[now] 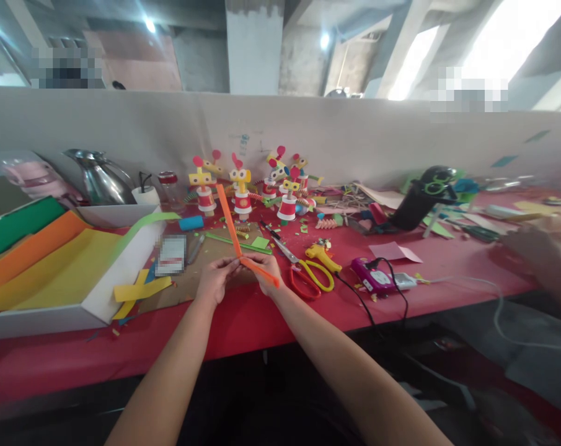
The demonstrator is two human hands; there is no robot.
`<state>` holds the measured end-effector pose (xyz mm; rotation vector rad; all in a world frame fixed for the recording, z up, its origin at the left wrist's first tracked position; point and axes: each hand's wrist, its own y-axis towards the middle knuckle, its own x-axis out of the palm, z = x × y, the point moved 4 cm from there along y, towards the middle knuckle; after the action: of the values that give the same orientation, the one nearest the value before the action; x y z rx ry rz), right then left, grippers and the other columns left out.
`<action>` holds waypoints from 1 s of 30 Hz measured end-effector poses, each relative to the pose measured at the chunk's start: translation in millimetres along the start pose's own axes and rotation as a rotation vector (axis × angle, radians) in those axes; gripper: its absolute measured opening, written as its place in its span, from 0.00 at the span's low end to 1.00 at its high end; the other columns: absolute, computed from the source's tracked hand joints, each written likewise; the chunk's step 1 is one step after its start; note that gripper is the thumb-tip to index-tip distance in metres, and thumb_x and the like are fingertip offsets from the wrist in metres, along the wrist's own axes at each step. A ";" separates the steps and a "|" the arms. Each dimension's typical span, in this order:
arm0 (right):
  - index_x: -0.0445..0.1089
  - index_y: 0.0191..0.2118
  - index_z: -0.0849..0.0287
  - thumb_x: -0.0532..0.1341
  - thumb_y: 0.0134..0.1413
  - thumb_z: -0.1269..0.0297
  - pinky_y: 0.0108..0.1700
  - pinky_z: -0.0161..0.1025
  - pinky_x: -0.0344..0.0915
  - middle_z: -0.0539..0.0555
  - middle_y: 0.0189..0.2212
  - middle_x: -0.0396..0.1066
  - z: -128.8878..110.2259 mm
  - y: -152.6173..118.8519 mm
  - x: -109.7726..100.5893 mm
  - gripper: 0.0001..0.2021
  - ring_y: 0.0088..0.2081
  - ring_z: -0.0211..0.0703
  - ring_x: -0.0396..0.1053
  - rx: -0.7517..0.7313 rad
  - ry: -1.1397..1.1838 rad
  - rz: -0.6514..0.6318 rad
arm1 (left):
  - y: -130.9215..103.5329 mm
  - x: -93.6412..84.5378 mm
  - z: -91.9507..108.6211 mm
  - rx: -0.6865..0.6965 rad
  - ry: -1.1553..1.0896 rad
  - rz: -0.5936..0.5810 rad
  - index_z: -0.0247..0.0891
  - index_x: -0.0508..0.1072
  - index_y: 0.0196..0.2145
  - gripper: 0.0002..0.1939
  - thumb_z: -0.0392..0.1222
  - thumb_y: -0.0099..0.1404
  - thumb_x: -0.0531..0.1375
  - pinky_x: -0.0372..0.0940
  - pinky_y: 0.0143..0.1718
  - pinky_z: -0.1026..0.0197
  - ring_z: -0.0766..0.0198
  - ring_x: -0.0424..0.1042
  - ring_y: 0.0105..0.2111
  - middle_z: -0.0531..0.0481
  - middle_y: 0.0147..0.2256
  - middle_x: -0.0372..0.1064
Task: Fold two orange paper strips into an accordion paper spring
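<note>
Two orange paper strips meet at an angle between my hands, one pointing up and away, the other slanting down to the right. My left hand is closed, pinching them at the corner where they meet. Closed on the same corner from the other side is my right hand, with one strip lying across it. Scissors with red and yellow handles lie just right of my right hand. Beyond them rests a yellow glue gun. Several paper-cup figures with yellow heads stand behind the strips.
A white box of coloured paper sits at left, with crossed yellow strips beside it. A purple power socket with cables lies right. A steel jug and black bottle-like object stand farther back. Another person's arm reaches in right.
</note>
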<state>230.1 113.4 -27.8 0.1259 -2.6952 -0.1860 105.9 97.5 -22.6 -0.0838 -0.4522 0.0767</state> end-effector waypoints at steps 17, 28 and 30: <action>0.77 0.30 0.61 0.69 0.38 0.61 0.32 0.36 0.64 0.51 0.23 0.75 -2.5 -0.9 0.4 0.11 0.26 0.39 0.69 -0.033 -0.046 0.031 | 3.9 -1.6 -0.6 0.076 -0.034 0.069 0.33 0.77 0.26 0.16 0.38 0.37 0.72 0.65 0.37 0.63 0.68 0.71 0.26 0.51 0.24 0.73; 0.77 0.29 0.61 0.69 0.36 0.61 0.34 0.39 0.67 0.53 0.23 0.75 -3.7 -1.9 3.2 0.11 0.27 0.42 0.71 -0.023 -0.063 -0.022 | 2.6 -2.3 0.8 0.099 0.074 0.009 0.34 0.75 0.25 0.15 0.43 0.39 0.72 0.61 0.29 0.64 0.68 0.67 0.23 0.52 0.22 0.71; 0.77 0.29 0.61 0.69 0.36 0.60 0.35 0.40 0.67 0.53 0.23 0.76 -3.8 -2.5 4.6 0.12 0.27 0.43 0.71 -0.016 -0.060 -0.047 | 4.5 -4.5 0.5 0.124 0.081 0.022 0.34 0.75 0.23 0.15 0.43 0.38 0.72 0.59 0.27 0.65 0.69 0.65 0.21 0.53 0.20 0.69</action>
<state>227.7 110.0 -22.8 0.1810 -2.7515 -0.2296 101.4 101.6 -24.5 0.0303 -0.3648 0.1223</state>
